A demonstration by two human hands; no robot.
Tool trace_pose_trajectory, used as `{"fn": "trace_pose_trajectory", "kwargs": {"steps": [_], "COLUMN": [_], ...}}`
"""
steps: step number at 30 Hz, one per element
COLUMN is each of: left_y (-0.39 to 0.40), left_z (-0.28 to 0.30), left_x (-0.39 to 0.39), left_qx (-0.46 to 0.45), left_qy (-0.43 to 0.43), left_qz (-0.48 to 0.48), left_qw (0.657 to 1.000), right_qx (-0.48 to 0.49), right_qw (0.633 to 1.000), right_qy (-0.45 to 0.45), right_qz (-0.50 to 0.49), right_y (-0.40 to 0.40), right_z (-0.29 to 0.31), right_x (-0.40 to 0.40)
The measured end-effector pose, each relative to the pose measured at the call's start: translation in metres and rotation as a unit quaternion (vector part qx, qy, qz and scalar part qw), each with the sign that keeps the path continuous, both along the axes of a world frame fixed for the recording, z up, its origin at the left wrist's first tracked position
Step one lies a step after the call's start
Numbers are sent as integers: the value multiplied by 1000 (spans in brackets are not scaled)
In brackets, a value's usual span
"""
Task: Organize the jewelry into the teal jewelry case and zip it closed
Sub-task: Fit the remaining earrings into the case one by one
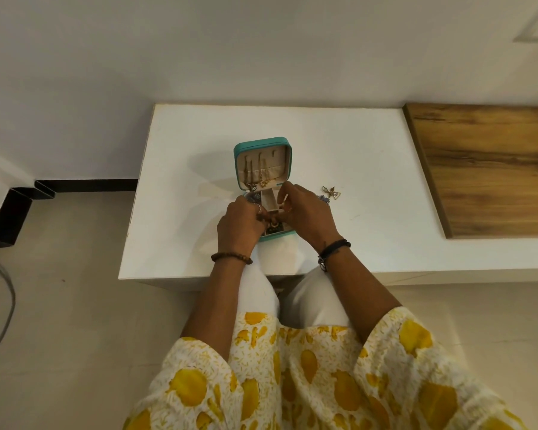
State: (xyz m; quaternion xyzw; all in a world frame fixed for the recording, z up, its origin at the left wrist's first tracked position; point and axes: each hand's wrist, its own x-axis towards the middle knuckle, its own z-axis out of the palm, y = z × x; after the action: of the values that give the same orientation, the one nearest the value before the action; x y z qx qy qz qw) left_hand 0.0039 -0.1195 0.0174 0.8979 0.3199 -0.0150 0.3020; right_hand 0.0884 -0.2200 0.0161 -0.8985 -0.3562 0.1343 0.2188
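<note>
Head view: the left hand (238,223) curls over the front compartments of the teal jewelry case (263,156), its fingers seeming to pinch a small dark piece, though what exactly is hidden. The case sits open mid-surface (370,169), its lid upright, beige-lined, with thin gold chains hanging. The right hand (305,212) pinches a slim pale piece; I judge it should be lowered slowly into one compartment. Further right lies a gold earring (331,192).

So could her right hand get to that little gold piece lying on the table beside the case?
Probably yes. The gold earring lies in the open on the white table, just beyond the right hand, with nothing between them. That hand seems busy over the teal jewelry case now.
</note>
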Motion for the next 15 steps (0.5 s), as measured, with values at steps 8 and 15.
{"fn": "trace_pose_trajectory", "kwargs": {"steps": [8,15], "left_y": [-1,3], "left_z": [-2,1], "left_x": [0,-4], "left_qx": [11,-51], "left_qy": [9,-22], "left_qz": [-15,39], "left_qw": [1000,998], "right_qx": [-1,-15], "right_qw": [1000,1000], "right_qy": [-6,16], "right_qz": [4,0], "right_y": [-5,-4], "right_z": [-1,2], "right_x": [-6,-7]}}
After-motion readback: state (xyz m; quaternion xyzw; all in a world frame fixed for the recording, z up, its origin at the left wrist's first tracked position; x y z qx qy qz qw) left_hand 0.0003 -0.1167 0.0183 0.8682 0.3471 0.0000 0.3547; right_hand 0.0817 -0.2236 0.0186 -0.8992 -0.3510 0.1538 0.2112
